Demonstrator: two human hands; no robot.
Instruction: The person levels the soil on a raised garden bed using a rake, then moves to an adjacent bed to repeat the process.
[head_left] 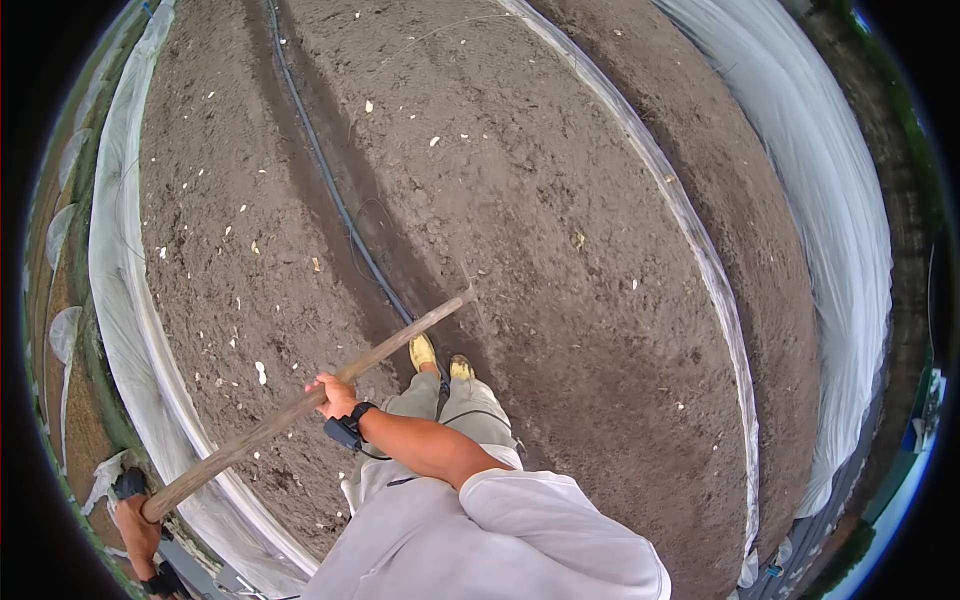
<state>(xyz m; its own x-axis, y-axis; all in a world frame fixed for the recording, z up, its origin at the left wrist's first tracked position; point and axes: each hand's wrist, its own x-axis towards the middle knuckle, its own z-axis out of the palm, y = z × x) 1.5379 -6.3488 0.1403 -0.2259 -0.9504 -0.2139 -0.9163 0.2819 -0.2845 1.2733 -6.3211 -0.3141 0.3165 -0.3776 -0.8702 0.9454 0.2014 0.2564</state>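
A long wooden handle (245, 442) runs diagonally from the lower left to the soil between the beds. My left hand (138, 527) is closed round its lower-left end, near the frame's edge. Farther along, my right hand (335, 395) grips the shaft, its arm reaching across my body. A dark watch and a small device sit on that wrist. At the far end of the handle, a thin tool head (472, 288) touches or hovers just above the soil; its shape is hard to make out.
My yellow shoes (423, 353) stand in a furrow beside a dark hose (340, 205). Soil beds (600, 290) with pale scraps lie on both sides. White sheeting (115, 240) borders the left, a narrow pale strip (690, 215) crosses the right bed area, and wider sheeting (840, 190) lies beyond.
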